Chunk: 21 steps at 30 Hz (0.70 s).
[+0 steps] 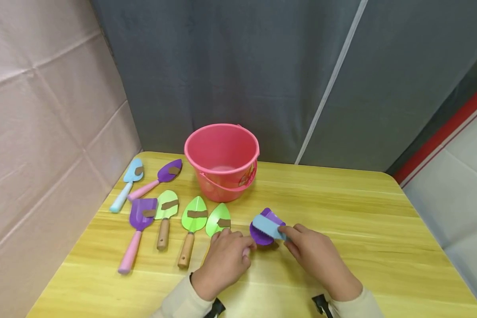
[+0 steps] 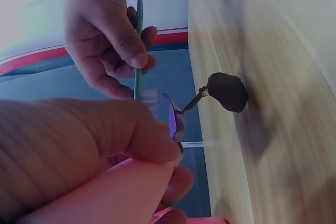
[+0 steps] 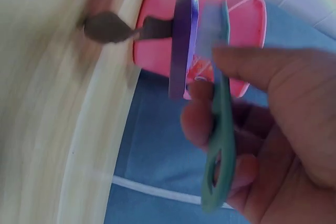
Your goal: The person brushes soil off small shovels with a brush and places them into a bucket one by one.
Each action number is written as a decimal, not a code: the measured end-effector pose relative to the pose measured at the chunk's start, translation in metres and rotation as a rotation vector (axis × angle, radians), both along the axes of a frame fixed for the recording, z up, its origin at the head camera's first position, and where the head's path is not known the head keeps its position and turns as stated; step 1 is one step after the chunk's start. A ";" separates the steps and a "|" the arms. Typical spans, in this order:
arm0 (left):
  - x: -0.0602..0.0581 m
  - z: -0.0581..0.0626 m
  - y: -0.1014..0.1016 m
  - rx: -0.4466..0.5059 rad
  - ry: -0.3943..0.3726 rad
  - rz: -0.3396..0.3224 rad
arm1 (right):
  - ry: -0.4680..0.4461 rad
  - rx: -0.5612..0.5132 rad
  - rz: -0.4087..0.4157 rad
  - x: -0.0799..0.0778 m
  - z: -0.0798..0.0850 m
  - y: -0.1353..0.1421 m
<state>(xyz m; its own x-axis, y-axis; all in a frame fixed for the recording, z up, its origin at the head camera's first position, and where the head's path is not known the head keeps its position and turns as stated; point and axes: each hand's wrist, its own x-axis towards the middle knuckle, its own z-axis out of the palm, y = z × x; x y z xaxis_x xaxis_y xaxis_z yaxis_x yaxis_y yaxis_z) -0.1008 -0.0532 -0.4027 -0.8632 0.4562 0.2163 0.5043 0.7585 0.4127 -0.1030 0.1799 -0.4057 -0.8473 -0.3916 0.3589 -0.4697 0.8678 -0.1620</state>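
Observation:
My left hand [image 1: 227,258] grips the pink handle [image 2: 113,195] of a small purple shovel [image 1: 261,238], whose blade is held over the table. In my right hand [image 1: 319,256] is a light blue brush [image 1: 267,226], pinched between thumb and fingers. Its bristles [image 3: 209,24] face the purple blade and look blurred in the right wrist view. From the blade's underside a dark brown strip hangs toward the tabletop, widening into a rounded brown lump [image 2: 227,93] at its end.
A pink bucket [image 1: 221,185] stands at the back of the wooden table [image 1: 342,207]. Left of it lie several toy shovels with brown patches, among them a green trowel [image 1: 194,214], a purple shovel [image 1: 142,214] and a blue trowel [image 1: 133,172]. A grey curtain [image 1: 242,66] hangs behind.

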 end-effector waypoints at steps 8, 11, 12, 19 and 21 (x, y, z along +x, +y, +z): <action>0.000 0.000 0.001 -0.008 -0.006 -0.001 | 0.020 0.009 -0.150 -0.002 0.001 0.002; 0.001 0.001 0.000 -0.010 -0.014 0.001 | 0.015 0.003 -0.111 -0.002 0.001 0.003; 0.001 0.002 0.000 -0.009 -0.015 0.001 | 0.007 0.001 -0.070 -0.001 0.001 0.003; 0.000 0.000 0.001 -0.003 -0.013 0.000 | -0.008 0.010 -0.046 -0.002 -0.001 0.000; 0.000 -0.001 0.001 -0.002 -0.015 0.002 | 0.017 0.005 -0.128 -0.002 -0.001 0.002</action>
